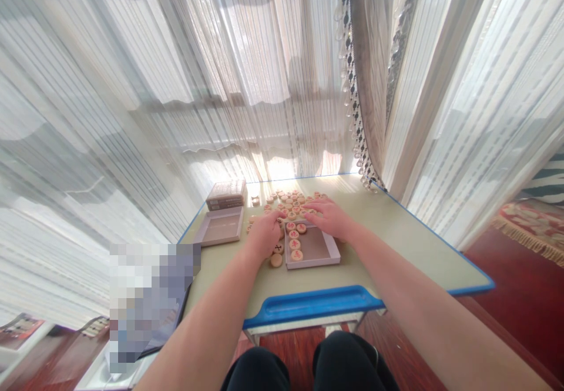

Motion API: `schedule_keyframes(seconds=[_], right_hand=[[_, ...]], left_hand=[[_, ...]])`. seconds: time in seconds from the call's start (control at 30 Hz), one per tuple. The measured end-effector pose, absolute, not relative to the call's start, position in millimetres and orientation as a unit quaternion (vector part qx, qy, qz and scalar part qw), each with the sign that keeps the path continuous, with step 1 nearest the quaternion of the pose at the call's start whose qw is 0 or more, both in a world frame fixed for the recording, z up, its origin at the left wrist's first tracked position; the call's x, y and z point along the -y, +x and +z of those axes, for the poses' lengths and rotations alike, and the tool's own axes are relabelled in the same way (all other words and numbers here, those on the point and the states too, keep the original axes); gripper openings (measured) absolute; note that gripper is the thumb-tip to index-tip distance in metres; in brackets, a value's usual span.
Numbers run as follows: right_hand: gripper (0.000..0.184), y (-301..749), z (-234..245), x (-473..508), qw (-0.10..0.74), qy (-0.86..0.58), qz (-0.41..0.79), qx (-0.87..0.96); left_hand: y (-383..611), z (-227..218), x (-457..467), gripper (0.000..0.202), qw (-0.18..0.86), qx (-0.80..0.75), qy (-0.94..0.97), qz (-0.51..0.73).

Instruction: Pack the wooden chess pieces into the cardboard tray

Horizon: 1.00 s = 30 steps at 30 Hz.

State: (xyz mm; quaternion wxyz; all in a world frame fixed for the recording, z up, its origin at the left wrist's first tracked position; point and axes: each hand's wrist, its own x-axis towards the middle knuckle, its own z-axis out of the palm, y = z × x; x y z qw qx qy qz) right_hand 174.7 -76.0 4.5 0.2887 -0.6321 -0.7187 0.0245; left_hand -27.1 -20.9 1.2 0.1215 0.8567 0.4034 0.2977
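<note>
Several round wooden chess pieces (291, 200) with red or black characters lie scattered on a small pale table (396, 232). A shallow box tray (319, 250) in front of me holds a column of several pieces (294, 239). My left hand (263, 233) rests curled on the pieces just left of the tray; whether it grips one is hidden. My right hand (328, 214) lies flat, fingers stretched over the pieces at the tray's far edge.
An open box lid (220, 227) and a closed brown box (226, 194) sit at the table's left. Sheer curtains hang behind and on both sides. The table has a blue rim and handle (312, 304). My knees show below.
</note>
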Motion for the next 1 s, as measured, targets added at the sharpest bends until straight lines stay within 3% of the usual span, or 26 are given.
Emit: schedule_keyframes(seconds=[0.1, 0.23, 0.4, 0.63, 1.0], right_hand=[[0.051, 175, 5, 72, 0.244, -0.644, 0.07, 0.722], [0.049, 181, 4, 69, 0.211, -0.664, 0.072, 0.714], [0.048, 187, 0, 67, 0.22, -0.665, 0.022, 0.714], [0.043, 185, 3, 68, 0.254, -0.665, 0.043, 0.701], [0.035, 181, 7, 71, 0.311, -0.638, 0.083, 0.7]], left_hand=[[-26, 2, 22, 0.038, 0.119, -0.4, 0.859, 0.296], [-26, 3, 24, 0.038, 0.114, -0.402, 0.862, 0.287], [-27, 6, 25, 0.038, 0.101, -0.406, 0.865, 0.278], [-27, 7, 26, 0.036, 0.07, -0.45, 0.851, 0.261], [2, 29, -4, 0.043, 0.006, -0.459, 0.883, 0.095]])
